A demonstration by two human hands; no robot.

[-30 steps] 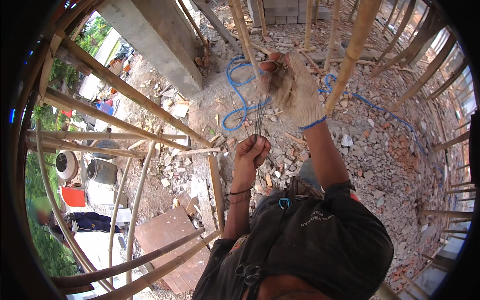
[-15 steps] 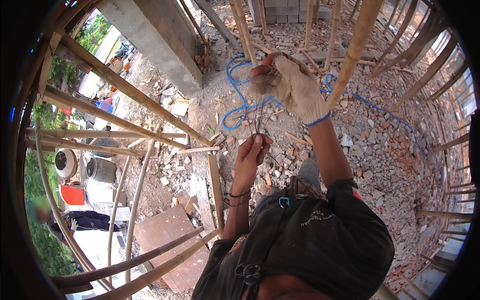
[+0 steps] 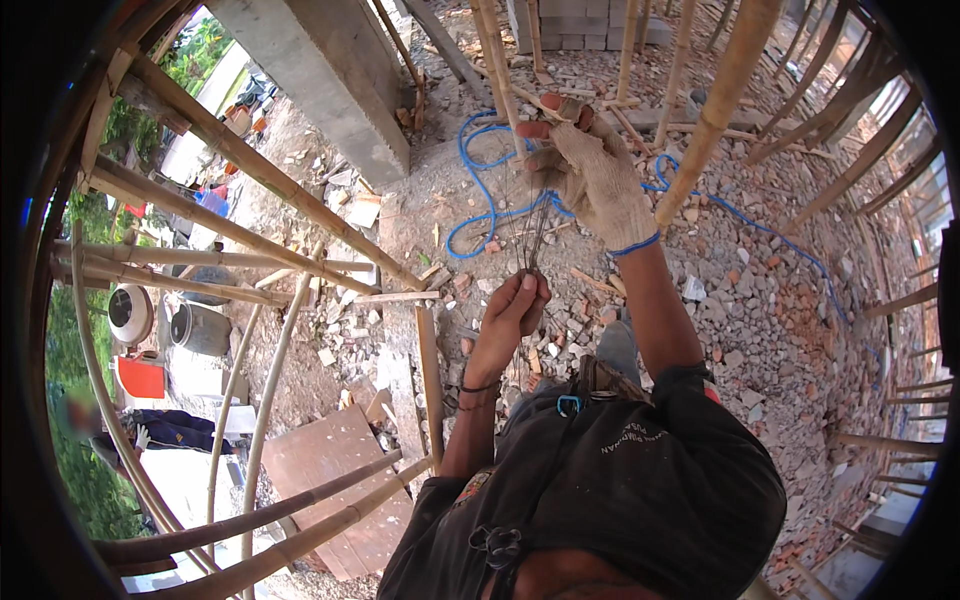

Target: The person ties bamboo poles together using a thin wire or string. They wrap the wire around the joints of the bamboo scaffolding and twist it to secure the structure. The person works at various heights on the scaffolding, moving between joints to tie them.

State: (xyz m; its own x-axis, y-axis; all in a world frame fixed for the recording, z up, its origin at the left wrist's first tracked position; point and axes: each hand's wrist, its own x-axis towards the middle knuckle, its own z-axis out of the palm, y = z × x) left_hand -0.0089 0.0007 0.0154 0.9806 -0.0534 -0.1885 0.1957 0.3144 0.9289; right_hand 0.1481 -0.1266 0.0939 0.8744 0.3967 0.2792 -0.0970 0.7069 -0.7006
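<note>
Rubble [image 3: 740,350] covers the ground among bamboo poles [image 3: 718,110], with a concrete column [image 3: 350,90] to the left and a blue hose [image 3: 491,215] looped beyond the hands. From the head view, the bare left hand [image 3: 517,305] has its fingers clamped on the lower part of some thin dark wires [image 3: 537,232], which fan upward between both hands. Above, the right hand [image 3: 590,178], in a beige glove [image 3: 620,205], curls its fingers near the wires' upper ends; whether they grip any, I cannot tell.

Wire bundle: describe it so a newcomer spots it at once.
From the black shirt at bottom centre, go up to the bare left hand. Dark wires fan from its pinch toward the gloved right hand, far thinner than the blue hose behind.
</note>
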